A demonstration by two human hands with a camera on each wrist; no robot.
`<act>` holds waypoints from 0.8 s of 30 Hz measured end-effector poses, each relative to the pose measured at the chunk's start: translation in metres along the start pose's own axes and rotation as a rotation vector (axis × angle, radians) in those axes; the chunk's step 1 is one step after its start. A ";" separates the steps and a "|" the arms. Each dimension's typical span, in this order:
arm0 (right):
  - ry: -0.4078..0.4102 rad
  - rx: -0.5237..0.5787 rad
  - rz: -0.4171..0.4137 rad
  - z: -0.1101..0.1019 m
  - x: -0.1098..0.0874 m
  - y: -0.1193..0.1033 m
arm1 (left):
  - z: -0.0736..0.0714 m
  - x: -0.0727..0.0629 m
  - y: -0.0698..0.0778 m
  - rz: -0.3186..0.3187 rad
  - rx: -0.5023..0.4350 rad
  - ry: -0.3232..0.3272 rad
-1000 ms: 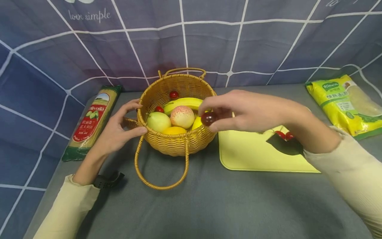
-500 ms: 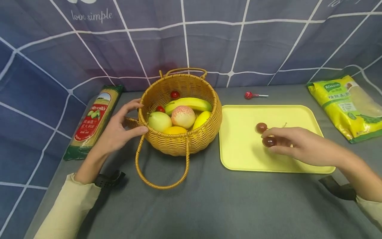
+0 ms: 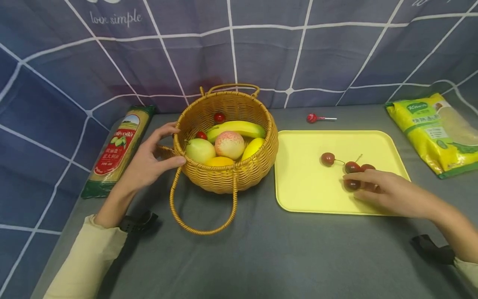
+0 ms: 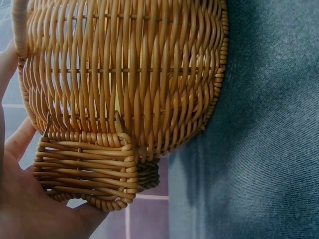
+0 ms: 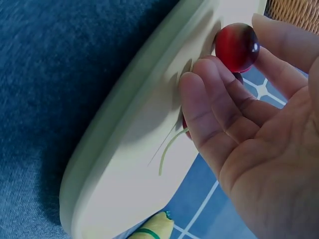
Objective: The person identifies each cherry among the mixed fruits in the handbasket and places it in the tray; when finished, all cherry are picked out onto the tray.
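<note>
My left hand (image 3: 143, 164) grips the left rim of a wicker basket (image 3: 203, 176), thumb and fingers astride a woven tab (image 4: 84, 169). Inside lie a banana (image 3: 239, 129), a peach (image 3: 229, 144), a green pear (image 3: 200, 150), a yellow lemon-like fruit (image 3: 252, 148), an orange fruit (image 3: 219, 161) and two cherries, one at the back (image 3: 219, 117). Over the yellow tray (image 3: 302, 187), my right hand (image 3: 388, 193) pinches a dark red cherry (image 5: 237, 47) between thumb and fingers. Other cherries (image 3: 328, 159) with stems lie on the tray, partly behind that hand.
Behind the tray lies a red lollipop (image 3: 312, 118). A yellow Knorr bag (image 3: 435, 128) sits at the far right, a spaghetti pack (image 3: 118, 145) at the far left. One basket handle (image 3: 201, 232) hangs forward onto the grey cloth. A checked curtain (image 3: 261, 54) rises behind.
My right hand has moved right from over the basket's edge to the tray, carrying the dark cherry, and then slightly farther right beside the other cherries. The left hand stays on the rim.
</note>
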State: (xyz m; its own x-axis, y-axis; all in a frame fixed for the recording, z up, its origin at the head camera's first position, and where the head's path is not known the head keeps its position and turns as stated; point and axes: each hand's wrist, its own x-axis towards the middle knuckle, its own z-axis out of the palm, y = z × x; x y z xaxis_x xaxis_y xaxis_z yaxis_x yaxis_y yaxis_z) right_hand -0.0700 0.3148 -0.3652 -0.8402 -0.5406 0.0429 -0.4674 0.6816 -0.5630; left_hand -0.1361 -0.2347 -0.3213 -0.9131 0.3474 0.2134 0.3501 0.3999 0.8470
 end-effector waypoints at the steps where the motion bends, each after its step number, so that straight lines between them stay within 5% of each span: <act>1: -0.001 0.003 -0.004 0.000 0.000 -0.001 | 0.000 0.000 0.000 -0.001 0.001 0.001; 17: -0.002 -0.090 -0.001 -0.003 0.001 -0.002 | 0.000 -0.001 0.001 -0.003 0.005 0.004; 24: -0.043 -0.111 0.039 -0.023 0.011 -0.011 | -0.001 0.000 0.001 0.006 -0.004 0.006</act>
State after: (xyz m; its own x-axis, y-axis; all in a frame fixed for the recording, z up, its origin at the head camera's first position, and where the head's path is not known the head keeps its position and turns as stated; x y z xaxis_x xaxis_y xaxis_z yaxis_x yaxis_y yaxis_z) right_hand -0.0803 0.3126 -0.3392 -0.8465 -0.5322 -0.0141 -0.4645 0.7512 -0.4689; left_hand -0.1362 -0.2349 -0.3201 -0.9120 0.3451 0.2217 0.3553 0.3945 0.8474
